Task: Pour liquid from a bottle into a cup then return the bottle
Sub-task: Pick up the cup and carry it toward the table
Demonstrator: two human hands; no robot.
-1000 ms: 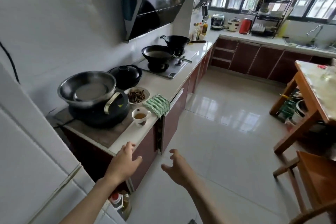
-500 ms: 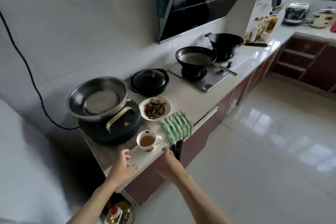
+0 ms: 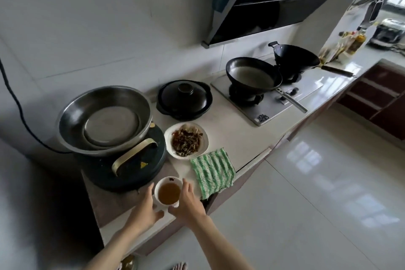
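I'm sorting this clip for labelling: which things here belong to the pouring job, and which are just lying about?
Job: cup of brown liquid; left hand and right hand on either side of it.

Lying about: steel basin, plate of food, green cloth, black lidded pot, two pans.

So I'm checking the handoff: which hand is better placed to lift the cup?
Probably the right hand: its fingers curl along the side of the cup nearest the green cloth. The left hand flanks the other side, also close, so the margin is small.
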